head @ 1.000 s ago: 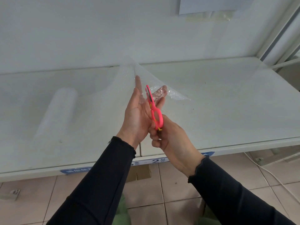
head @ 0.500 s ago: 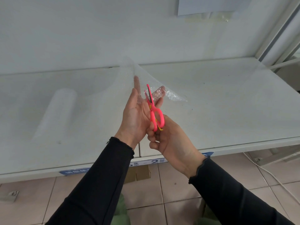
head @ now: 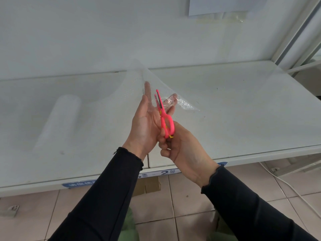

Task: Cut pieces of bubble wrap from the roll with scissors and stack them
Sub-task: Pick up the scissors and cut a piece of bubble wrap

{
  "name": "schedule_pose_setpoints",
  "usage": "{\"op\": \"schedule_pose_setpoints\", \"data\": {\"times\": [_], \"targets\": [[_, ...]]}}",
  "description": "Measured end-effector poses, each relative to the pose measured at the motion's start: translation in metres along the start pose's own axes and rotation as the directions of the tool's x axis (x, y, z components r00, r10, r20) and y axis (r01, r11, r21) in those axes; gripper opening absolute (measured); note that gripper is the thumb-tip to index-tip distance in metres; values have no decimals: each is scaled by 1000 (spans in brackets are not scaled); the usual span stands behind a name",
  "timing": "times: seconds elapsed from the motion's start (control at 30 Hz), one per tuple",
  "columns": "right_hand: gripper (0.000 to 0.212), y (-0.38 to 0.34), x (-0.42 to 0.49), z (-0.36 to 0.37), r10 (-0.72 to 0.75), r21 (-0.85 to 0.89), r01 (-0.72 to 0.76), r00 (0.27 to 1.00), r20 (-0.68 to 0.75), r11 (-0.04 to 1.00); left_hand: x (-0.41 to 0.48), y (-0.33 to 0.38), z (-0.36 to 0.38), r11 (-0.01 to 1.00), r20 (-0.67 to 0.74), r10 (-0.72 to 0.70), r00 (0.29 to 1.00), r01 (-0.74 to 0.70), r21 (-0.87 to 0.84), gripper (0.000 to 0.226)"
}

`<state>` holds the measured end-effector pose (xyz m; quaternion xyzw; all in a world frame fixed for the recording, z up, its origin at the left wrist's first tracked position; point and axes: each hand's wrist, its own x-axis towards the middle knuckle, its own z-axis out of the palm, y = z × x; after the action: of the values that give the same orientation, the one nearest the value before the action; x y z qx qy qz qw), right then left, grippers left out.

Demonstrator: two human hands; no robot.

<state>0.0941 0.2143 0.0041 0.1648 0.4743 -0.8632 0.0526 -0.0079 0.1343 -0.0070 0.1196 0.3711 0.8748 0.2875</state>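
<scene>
A roll of bubble wrap (head: 57, 122) lies on the left of the white table (head: 243, 110). Its clear sheet (head: 139, 79) runs from the roll and rises to a peak over my hands. My left hand (head: 145, 124) is held palm up with straight fingers behind the sheet. Its thumb pinches a crumpled edge of the wrap (head: 175, 101). My right hand (head: 180, 150) grips the handles of pink scissors (head: 165, 124). The slightly parted blades point up at the sheet's edge, between my left thumb and fingers.
A wall stands right behind the table, with a paper sheet (head: 218, 6) stuck on it at top right. A metal frame (head: 298, 37) rises at the right end. Below the labelled front edge (head: 166, 172) are a cardboard box (head: 149, 186), tiled floor and a white cable (head: 286, 183).
The scissor blades have parted a little. Both hands and the lifted sheet stay almost where they were.
</scene>
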Motion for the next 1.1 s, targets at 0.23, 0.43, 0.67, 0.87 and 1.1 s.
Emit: {"op": "schedule_pose_setpoints", "data": {"times": [0.23, 0.43, 0.67, 0.87, 1.1], "targets": [[21, -1, 2, -1, -13, 23, 13, 1000, -6, 1000, -1, -1, 2, 999, 6, -51, 999, 51, 14, 43], [25, -6, 4, -4, -15, 20, 15, 1000, 1, 1000, -3, -4, -2, 991, -5, -65, 998, 65, 114, 43], [31, -9, 9, -6, -18, 25, 19, 999, -31, 1000, -13, -4, 8, 955, -30, -78, 997, 83, 284, 42], [31, -9, 12, -6, -37, 18, 38, 999, -39, 999, -15, 0, 14, 937, -41, -101, 994, 109, 333, 38], [28, -13, 16, -8, -52, 8, 53, 997, -59, 999, -23, 2, 25, 918, -2, -150, 989, 140, 371, 54]]}}
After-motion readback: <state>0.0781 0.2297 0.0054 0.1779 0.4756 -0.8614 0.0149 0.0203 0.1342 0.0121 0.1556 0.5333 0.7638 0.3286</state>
